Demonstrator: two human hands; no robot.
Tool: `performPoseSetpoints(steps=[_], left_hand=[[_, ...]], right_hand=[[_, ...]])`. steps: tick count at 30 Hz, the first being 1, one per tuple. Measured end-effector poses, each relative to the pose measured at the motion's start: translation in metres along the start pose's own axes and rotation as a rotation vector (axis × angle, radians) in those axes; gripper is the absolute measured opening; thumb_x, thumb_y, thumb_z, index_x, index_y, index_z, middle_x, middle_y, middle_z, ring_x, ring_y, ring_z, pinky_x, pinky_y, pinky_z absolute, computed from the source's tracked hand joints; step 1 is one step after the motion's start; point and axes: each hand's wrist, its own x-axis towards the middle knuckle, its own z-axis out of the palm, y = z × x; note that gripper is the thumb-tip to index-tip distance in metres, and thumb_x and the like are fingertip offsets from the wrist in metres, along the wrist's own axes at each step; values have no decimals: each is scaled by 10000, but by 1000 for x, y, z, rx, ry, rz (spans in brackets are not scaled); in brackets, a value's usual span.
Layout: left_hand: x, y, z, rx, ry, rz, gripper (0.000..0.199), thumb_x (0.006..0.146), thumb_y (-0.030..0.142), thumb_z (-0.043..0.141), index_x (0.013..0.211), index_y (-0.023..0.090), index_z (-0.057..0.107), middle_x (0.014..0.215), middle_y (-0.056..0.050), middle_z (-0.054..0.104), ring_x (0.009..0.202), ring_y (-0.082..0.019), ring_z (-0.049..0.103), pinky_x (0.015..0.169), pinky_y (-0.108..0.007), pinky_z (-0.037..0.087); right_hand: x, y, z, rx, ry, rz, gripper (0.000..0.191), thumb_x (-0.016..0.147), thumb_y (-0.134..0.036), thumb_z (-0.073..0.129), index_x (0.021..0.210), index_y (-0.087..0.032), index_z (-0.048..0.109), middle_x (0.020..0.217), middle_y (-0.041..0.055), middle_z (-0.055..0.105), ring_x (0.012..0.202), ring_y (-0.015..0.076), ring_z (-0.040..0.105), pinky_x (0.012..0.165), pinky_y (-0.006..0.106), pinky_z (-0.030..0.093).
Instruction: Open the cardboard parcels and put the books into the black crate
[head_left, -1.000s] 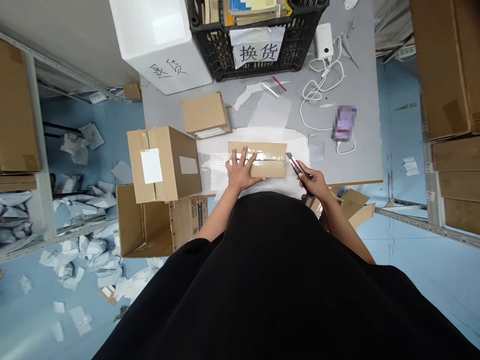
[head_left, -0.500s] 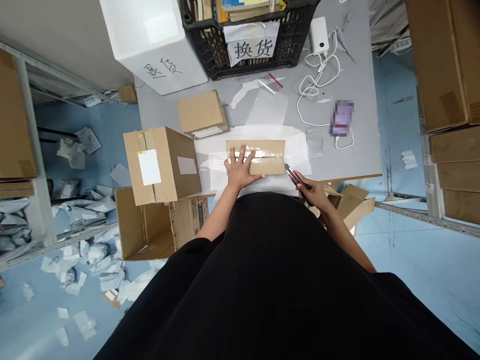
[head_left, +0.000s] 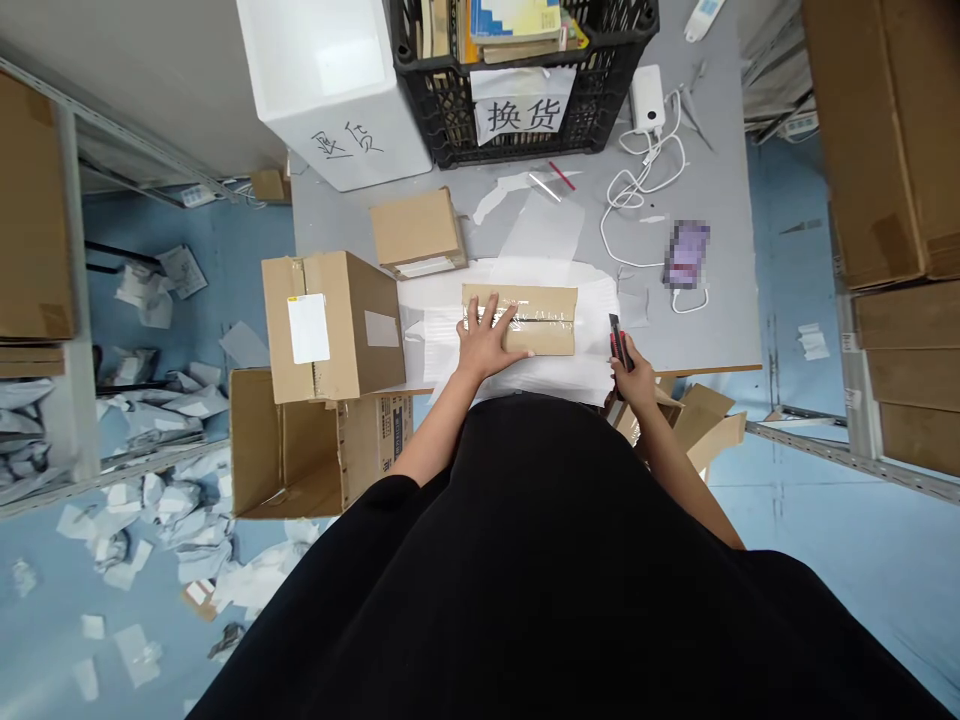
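Note:
A small cardboard box (head_left: pixel 551 335) with clear tape along its top seam lies on white foam wrap (head_left: pixel 517 382) at the table's front edge. Spread fingers of my left hand (head_left: pixel 484 345) press flat on the left part of the box. My right hand (head_left: pixel 636 378) grips a black and red box cutter (head_left: pixel 618 338), its tip pointing up and away, to the right of the box and apart from it. Part of the cutter's handle is hidden by my fingers.
Left on the table are a larger carton (head_left: pixel 330 350) and a smaller closed box (head_left: pixel 418 232). Behind stand a white bin (head_left: pixel 337 130) and a black crate (head_left: pixel 517 155) of books. A phone (head_left: pixel 686 255) with a white cable lies right. Open cartons (head_left: pixel 289 440) sit below the table edge.
My right hand has moved the box cutter rightward, away from the small box's right end, and turned it more upright. My left hand stays on the box. The view has shifted slightly.

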Motion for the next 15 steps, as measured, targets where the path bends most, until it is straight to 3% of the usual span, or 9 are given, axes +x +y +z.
performPoseSetpoints(steps=[4,8,11,15], left_hand=[[9,-20,-8,-126,156,-93,778,891,705,511,1554,302,442,1699,-93,270,1578,-401,138,1174,-631,304],[37,-54,-14,-319,289,-183,712,962,636,418,1560,250,409,1643,-134,362,1546,-314,279,1242,-529,268],[60,-74,-17,-515,259,-233,665,974,645,392,1517,268,463,1566,-108,484,1470,-259,425,1217,-447,336],[84,-84,-21,-764,95,-350,621,950,666,402,1364,258,621,1457,-83,601,1306,-266,581,1040,-423,507]], right_hand=[[39,1,39,-329,47,-5,720,831,-322,546,1528,-144,506,1178,179,639,1027,319,599,954,476,509],[57,-4,69,-319,49,-3,635,831,-332,513,1442,-179,598,1040,136,653,987,314,576,923,441,492],[58,-4,79,-333,23,-25,592,832,-330,479,1376,-157,638,1004,138,647,999,326,554,913,443,478],[44,-7,79,-411,74,-22,511,853,-302,428,1263,-131,681,1096,188,631,1076,331,536,998,483,431]])
